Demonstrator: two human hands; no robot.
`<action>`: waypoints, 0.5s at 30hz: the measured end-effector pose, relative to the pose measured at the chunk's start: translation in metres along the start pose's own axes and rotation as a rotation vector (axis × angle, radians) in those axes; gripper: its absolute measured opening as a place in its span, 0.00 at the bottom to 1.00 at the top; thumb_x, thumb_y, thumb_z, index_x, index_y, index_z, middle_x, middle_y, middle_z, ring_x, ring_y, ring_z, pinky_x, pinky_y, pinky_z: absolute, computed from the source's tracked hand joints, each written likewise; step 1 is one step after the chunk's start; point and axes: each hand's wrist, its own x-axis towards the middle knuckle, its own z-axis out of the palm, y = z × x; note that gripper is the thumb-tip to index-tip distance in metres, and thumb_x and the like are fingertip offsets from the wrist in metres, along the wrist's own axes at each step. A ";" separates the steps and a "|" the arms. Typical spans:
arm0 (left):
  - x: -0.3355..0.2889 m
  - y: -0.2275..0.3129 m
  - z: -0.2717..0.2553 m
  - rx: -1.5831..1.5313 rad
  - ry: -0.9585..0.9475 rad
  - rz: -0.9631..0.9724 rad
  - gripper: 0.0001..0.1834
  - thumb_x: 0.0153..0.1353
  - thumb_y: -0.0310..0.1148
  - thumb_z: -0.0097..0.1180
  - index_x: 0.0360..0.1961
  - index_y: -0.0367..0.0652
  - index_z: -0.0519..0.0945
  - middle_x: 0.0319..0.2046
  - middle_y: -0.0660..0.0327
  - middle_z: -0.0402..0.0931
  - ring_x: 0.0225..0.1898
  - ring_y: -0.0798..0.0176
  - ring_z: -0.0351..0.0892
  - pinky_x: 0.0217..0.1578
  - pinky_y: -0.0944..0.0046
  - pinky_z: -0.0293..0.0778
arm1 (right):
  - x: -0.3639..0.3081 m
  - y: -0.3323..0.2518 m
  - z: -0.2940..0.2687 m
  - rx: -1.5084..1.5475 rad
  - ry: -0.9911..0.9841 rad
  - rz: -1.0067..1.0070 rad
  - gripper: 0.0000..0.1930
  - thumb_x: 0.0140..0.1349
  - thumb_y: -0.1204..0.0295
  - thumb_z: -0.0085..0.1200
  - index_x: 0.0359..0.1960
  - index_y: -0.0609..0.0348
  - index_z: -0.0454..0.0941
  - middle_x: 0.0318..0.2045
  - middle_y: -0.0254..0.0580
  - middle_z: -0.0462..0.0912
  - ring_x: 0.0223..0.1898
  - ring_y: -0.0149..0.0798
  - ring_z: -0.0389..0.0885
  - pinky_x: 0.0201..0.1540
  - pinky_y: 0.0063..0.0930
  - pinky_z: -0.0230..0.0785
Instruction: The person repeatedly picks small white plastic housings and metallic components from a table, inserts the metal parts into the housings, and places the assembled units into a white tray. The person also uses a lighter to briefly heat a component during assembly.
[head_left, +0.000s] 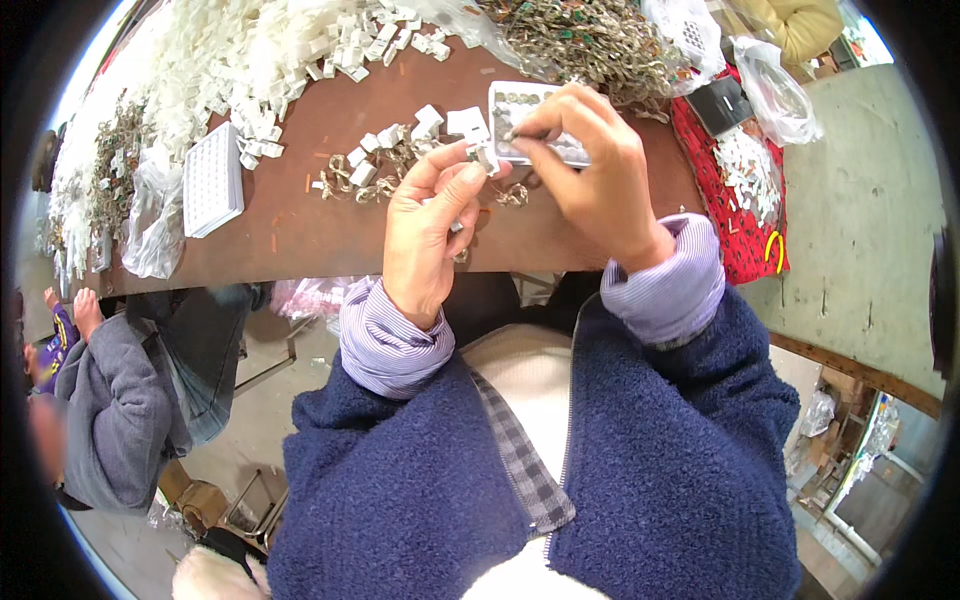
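Note:
My left hand [432,222] is closed, with thumb and forefinger pinching a small white plastic casing [485,158]. My right hand [605,165] hovers over the near part of a white tray [492,118] holding rows of round grey discs that look like button cells. Its thumb and forefinger are pressed together at the tray's left side; a small dark disc seems to be between them, though too little shows to be sure. Just left of my hands lies a loose heap of white casings with coiled wires [372,165]. A few more wires [512,195] lie between my hands.
A large pile of white casings [250,60] covers the far left of the brown table [300,235]. A stack of white trays [212,185] stands at left. Tangled wires [590,45] are heaped at the back. A red cloth [700,150] lies right; another person [130,400] sits left.

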 end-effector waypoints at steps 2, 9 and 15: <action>-0.005 -0.005 0.011 0.044 -0.024 0.007 0.17 0.74 0.28 0.68 0.62 0.40 0.83 0.46 0.57 0.91 0.26 0.83 0.72 0.20 0.81 0.60 | -0.010 -0.013 -0.010 -0.065 0.029 -0.104 0.08 0.56 0.82 0.71 0.36 0.60 0.85 0.34 0.42 0.85 0.41 0.49 0.84 0.45 0.38 0.75; -0.018 -0.021 0.035 0.278 -0.046 0.048 0.19 0.69 0.26 0.73 0.61 0.42 0.86 0.41 0.67 0.90 0.31 0.82 0.76 0.30 0.78 0.70 | -0.034 -0.026 -0.034 -0.081 0.013 -0.113 0.10 0.53 0.76 0.69 0.37 0.58 0.84 0.36 0.42 0.83 0.42 0.49 0.83 0.48 0.43 0.74; -0.017 -0.020 0.027 0.176 -0.063 0.053 0.16 0.72 0.26 0.70 0.60 0.39 0.85 0.39 0.65 0.90 0.29 0.82 0.74 0.28 0.79 0.67 | -0.030 -0.026 -0.030 0.028 -0.023 -0.113 0.12 0.55 0.75 0.71 0.41 0.60 0.88 0.35 0.44 0.86 0.40 0.50 0.87 0.47 0.41 0.78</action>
